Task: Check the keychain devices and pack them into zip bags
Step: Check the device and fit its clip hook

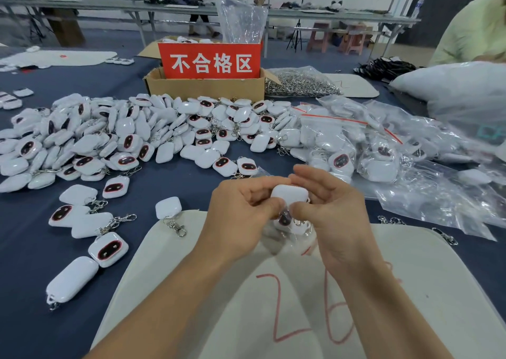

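A person's two hands met above a pale mat [410, 276] marked with red numbers. Between them was a white device [290, 194], held just above the mouth of a clear bag [294, 237]. The bag hung down between the thumbs and already showed a dark-faced device inside.

The step appeared to be feeding this device into the bag. To do it well, the mouth should be kept spread by the thumbs, the device slid in flat side first, and its clip tucked in so it does not snag the seal. Whether the device's lower edge was already inside the mouth was hard to tell.

The left hand [241, 208] was curled, fingers wrapped over the device's left end, thumb beneath. The right hand [331, 211] pinched the right end, thumb pressed in low, fingers arched loosely above. Both forearms angled inward from the bottom edge.

A big pile [109, 137] of unpacked devices lay beyond, to the left.
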### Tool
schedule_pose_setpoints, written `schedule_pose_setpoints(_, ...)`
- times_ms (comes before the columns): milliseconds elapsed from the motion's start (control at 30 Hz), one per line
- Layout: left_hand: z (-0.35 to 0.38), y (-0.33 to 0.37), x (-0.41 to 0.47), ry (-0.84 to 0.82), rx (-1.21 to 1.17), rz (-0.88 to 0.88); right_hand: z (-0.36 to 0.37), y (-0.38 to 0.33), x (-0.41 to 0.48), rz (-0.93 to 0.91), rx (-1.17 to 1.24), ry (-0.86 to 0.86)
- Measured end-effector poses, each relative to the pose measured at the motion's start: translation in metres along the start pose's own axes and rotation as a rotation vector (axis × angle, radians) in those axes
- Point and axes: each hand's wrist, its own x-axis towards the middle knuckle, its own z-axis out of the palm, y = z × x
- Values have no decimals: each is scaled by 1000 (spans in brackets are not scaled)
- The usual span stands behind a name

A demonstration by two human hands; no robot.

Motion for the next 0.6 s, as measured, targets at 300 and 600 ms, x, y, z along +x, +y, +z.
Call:
schedule_pose_setpoints(300, 6, 1, -3, 81, 49, 59, -14, -11, 0, 232, 157, -226)
schedule_pose_setpoints(600, 36, 8, -21, -87, 736, 44, -35, -20, 6, 112, 203, 172)
